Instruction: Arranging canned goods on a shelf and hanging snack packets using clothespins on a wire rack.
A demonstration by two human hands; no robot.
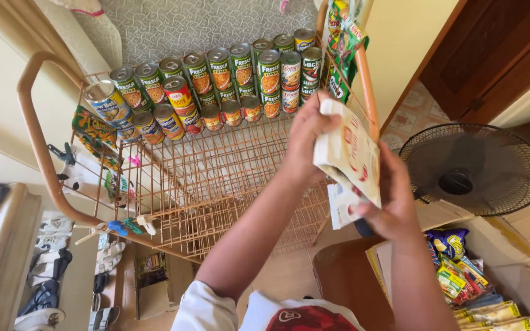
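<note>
My left hand point(305, 138) grips the upper edge of a strip of white sachets point(351, 153) with red print. My right hand point(387, 205) holds the same strip from below, fingers curled on its lower end. Both hands are raised in front of a copper wire rack point(216, 184). Rows of cans point(240, 76) with green, red and blue labels stand on the rack's upper shelf, just beyond my left hand.
A black electric fan point(473, 168) stands at the right. A cardboard box point(522, 276) with snack packets point(461, 270) sits at the lower right. Hanging packets point(341, 49) are clipped to the rack's right post. Shoes point(50, 270) lie on the floor, left.
</note>
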